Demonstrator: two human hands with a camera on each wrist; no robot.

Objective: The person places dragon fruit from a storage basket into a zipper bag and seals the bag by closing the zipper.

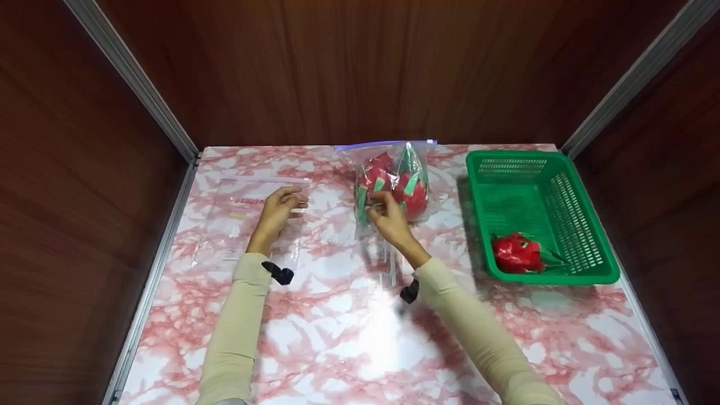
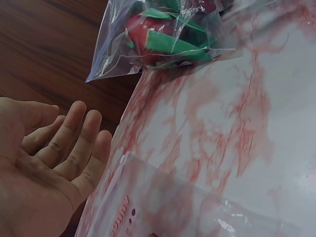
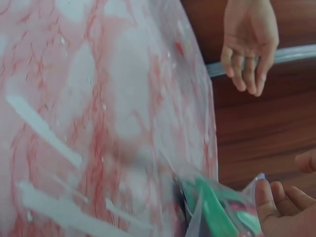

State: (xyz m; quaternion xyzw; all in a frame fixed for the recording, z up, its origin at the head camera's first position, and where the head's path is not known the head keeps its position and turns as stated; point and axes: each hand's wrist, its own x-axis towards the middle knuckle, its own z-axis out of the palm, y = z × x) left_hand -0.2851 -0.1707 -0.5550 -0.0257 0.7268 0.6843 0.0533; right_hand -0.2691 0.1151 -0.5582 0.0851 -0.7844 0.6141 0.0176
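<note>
A clear zip bag (image 1: 368, 163) with a purple seal stands at the back middle, with red dragon fruits (image 1: 413, 197) inside, their green scales showing. My right hand (image 1: 391, 219) is in front of this bag, fingers loosely bent, overlapping its lower part in the head view. In the right wrist view its fingers (image 3: 284, 197) are spread from the thumb, right beside the bag. My left hand (image 1: 277, 211) hovers over the right side of a flat clear zip bag (image 1: 236, 222) with red print. Its fingers (image 2: 74, 143) are relaxed, with nothing in the palm.
A green plastic basket (image 1: 475, 216) with slotted walls stands at the right, another dragon fruit (image 1: 516, 253) lying in its near left corner. Dark wood panels (image 1: 360, 73) close off the back and sides of the marbled red-and-white table (image 1: 315, 349).
</note>
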